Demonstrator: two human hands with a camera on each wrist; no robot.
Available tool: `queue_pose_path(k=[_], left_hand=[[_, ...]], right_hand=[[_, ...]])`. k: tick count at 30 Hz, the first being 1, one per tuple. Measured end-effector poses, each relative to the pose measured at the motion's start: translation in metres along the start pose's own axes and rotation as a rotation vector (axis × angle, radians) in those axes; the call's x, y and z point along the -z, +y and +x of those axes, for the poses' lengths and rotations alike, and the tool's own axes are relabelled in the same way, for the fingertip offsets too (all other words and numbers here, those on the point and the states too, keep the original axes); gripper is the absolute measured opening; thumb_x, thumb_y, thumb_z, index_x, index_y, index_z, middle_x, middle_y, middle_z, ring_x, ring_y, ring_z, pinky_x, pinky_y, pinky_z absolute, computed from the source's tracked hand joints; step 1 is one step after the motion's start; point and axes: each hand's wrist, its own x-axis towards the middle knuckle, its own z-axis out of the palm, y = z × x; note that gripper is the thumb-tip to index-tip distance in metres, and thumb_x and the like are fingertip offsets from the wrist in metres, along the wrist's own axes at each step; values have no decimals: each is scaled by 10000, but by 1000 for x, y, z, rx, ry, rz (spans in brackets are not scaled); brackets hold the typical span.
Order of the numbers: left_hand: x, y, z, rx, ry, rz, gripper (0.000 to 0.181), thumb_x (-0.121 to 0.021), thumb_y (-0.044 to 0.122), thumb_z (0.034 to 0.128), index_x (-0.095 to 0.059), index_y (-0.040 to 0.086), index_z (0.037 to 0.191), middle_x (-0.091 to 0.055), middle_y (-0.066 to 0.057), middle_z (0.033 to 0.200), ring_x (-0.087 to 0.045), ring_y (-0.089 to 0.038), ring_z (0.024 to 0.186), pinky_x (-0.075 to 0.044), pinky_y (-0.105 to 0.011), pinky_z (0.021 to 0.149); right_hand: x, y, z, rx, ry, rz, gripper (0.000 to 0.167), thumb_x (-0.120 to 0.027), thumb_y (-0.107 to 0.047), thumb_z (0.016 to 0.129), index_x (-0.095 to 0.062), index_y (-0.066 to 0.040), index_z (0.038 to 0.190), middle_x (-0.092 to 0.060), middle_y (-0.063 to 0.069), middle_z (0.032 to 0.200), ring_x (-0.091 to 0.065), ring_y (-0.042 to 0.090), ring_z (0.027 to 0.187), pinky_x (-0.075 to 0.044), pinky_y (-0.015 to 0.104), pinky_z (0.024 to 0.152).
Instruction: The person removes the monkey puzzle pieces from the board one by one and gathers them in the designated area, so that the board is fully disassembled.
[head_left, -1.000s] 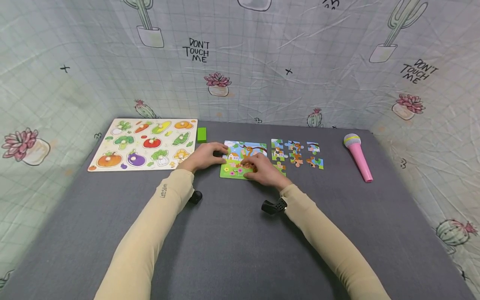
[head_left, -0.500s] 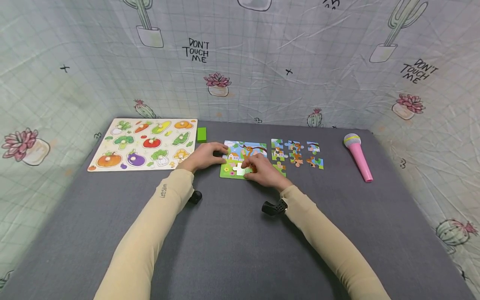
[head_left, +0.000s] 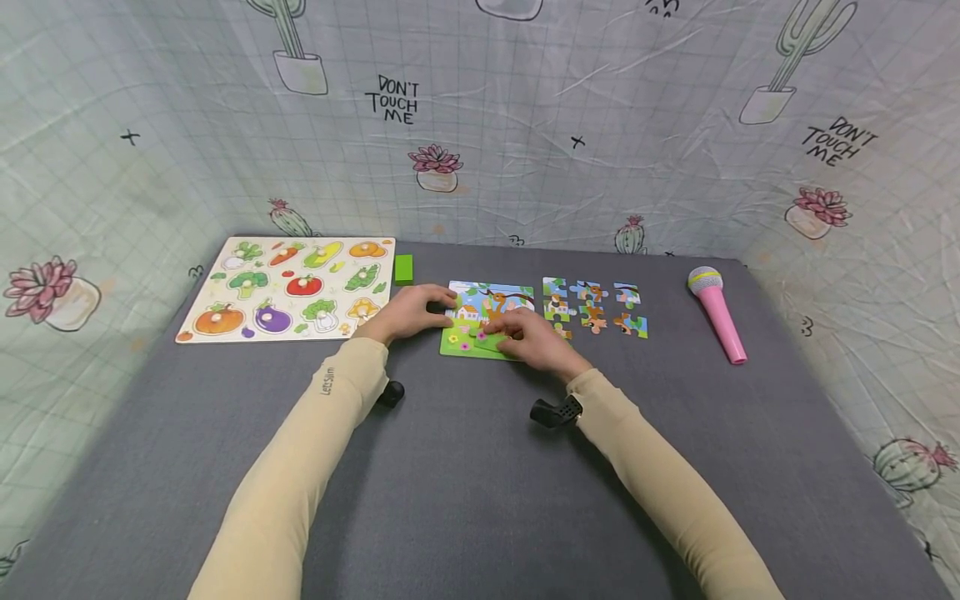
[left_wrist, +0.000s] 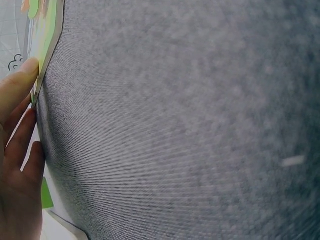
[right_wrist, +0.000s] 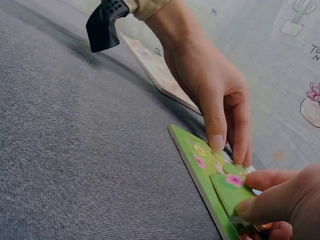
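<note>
A jigsaw puzzle board (head_left: 456, 342) with a deer, a house and flowers lies flat in the middle of the table. My left hand (head_left: 408, 312) holds its left edge, thumb on the rim and fingers against the side, as the left wrist view also shows. Between thumb and fingertips, my right hand (head_left: 531, 340) pinches a green puzzle piece (right_wrist: 227, 190) with a pink flower. This piece sits slightly raised and tilted over the lower part of the board. My right hand hides the board's lower right part.
Several loose puzzle pieces (head_left: 592, 318) lie right of the board. A vegetable board (head_left: 288, 302) is at the left, beside a green block (head_left: 403, 269). Far right lies a pink toy microphone (head_left: 722, 323). A printed cloth (head_left: 510, 200) hangs behind the table.
The flower piece, flat in the board a second ago, has tilted up, flashed white with glare, and now stands out from the board. My right hand has shifted slightly right; the left stays put.
</note>
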Motion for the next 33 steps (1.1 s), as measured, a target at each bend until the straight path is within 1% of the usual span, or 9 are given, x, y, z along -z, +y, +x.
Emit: queue_pose_path(k=[4, 7, 11, 14, 18, 21, 24, 28, 33], left_hand=[[0, -1, 1, -4, -2, 1, 362, -711, 220, 916, -679, 48, 1232, -529, -94, 1419, -415, -283, 1364, -320, -431, 1146], [1, -1, 1, -10, -2, 1, 356, -709, 217, 917, -680, 48, 1229, -528, -97, 1420, -414, -287, 1365, -320, -433, 1146], [1, -1, 1, -13, -3, 4, 358, -707, 221, 918, -678, 51, 1232, -525, -97, 1423, -409, -288, 1368, -316, -432, 1148], [2, -1, 0, -15, -5, 5, 361, -709, 221, 917, -677, 51, 1235, -524, -96, 1424, -408, -286, 1369, -316, -431, 1148], [2, -1, 0, -20, -9, 3, 359, -708, 213, 917, -676, 49, 1235, -525, -97, 1423, -407, -287, 1369, -316, -432, 1148], [2, -1, 0, -21, -12, 4, 360, -706, 213, 919, -674, 50, 1239, -522, -97, 1426, -404, -288, 1372, -313, -433, 1150], [2, -1, 0, -16, -13, 7, 362, -704, 215, 920, -673, 52, 1242, -519, -96, 1429, -401, -289, 1374, -309, -436, 1152], [1, 0, 1, -10, -14, 8, 363, -704, 217, 920, -673, 53, 1242, -520, -97, 1427, -401, -289, 1373, -307, -438, 1153], [1, 0, -1, -4, -13, 9, 361, -705, 218, 920, -675, 53, 1240, -523, -96, 1425, -407, -285, 1370, -314, -432, 1149]], right_hand=[[2, 0, 1, -31, -26, 5, 319, -570, -22, 955, -677, -96, 1247, -648, 65, 1140, -570, 196, 840, -473, 336, 695], [2, 0, 1, -65, -27, 18, 320, -538, -57, 980, -661, -109, 1271, -634, 55, 1119, -544, 200, 834, -459, 340, 686], [1, 0, 1, -67, -14, 48, 308, -597, -92, 968, -656, -75, 1270, -616, 86, 1149, -573, 206, 896, -494, 352, 747], [1, 1, 0, -65, 5, 44, 326, -622, -91, 954, -651, -61, 1277, -595, 109, 1187, -562, 208, 875, -488, 341, 719], [0, 2, -1, -72, 40, 37, 322, -544, -47, 975, -657, -71, 1275, -576, 119, 1226, -522, 201, 812, -457, 319, 671], [0, 2, -2, -86, 47, 69, 326, -473, -54, 1011, -659, -90, 1277, -568, 118, 1250, -521, 210, 767, -456, 319, 649], [0, 3, -2, -101, 51, 100, 327, -443, -81, 1034, -657, -97, 1281, -557, 115, 1285, -537, 208, 763, -473, 318, 647], [-1, 4, -2, -107, 80, 121, 285, -533, -106, 1007, -676, -87, 1253, -571, 107, 1274, -551, 200, 798, -499, 306, 668], [-2, 6, -3, -90, 118, 140, 272, -643, -132, 957, -696, -88, 1220, -596, 86, 1222, -568, 214, 774, -515, 323, 657]])
